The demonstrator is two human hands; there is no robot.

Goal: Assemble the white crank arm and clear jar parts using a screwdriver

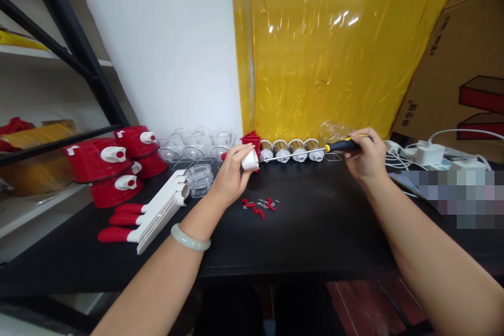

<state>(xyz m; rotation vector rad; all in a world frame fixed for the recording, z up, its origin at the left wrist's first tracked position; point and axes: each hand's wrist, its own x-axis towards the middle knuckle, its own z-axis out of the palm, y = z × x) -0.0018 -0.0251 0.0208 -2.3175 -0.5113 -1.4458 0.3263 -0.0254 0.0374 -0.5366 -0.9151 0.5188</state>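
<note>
A small white-and-red plastic part (251,160) is gripped by the left hand (230,178); a yellow-and-black-handled screwdriver (315,150) is clasped by the right hand (366,160) — tip at the part — near the black table's (315,231) rear edge.

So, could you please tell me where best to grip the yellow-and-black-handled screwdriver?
By its thick handle, from the right: the yellow-and-black-handled screwdriver lies level, thin metal shaft pointing left at the small white plastic cap in the left hand. The right hand wraps it there.
</note>
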